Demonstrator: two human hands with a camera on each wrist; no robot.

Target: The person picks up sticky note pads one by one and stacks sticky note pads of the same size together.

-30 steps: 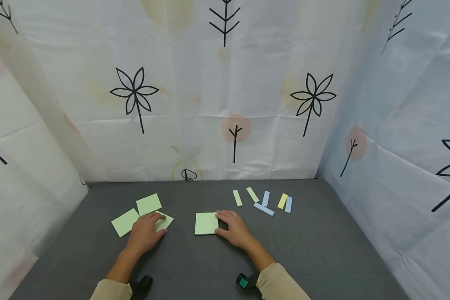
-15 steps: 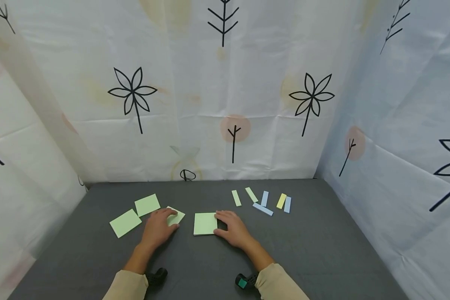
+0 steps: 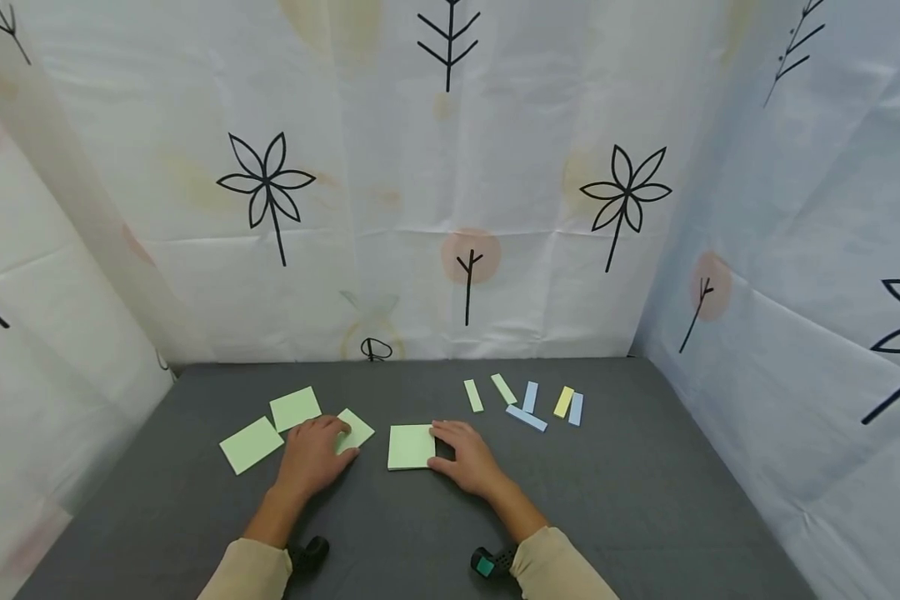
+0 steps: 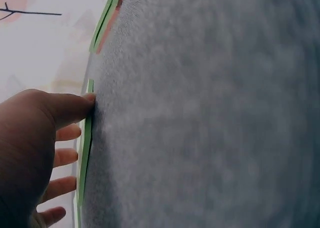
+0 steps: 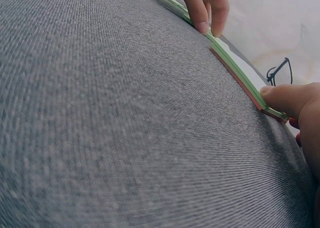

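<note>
My left hand (image 3: 309, 457) pinches the left side of a light green sticky-note pad (image 3: 357, 429), which lies turned at an angle on the grey table. In the left wrist view the thumb is at the near edge of this pad (image 4: 86, 153), with the fingers on its far side. To its right, a small gap away, lies a squarer green sticky-note stack (image 3: 411, 447). My right hand (image 3: 468, 460) holds that stack's right edge between thumb and fingers. A reddish layer shows beneath the green stack (image 5: 240, 73) in the right wrist view.
Two more green pads (image 3: 251, 446) lie left of my left hand. Toward the back right are several narrow strips: green strips (image 3: 503, 389), blue strips (image 3: 527, 418) and a yellow strip (image 3: 563, 402). A patterned white curtain (image 3: 390, 208) borders the grey table (image 3: 607, 500).
My left hand has slid its green pad to the right, away from the other two pads and closer to the square stack. My right hand has stayed at the stack's edge.
</note>
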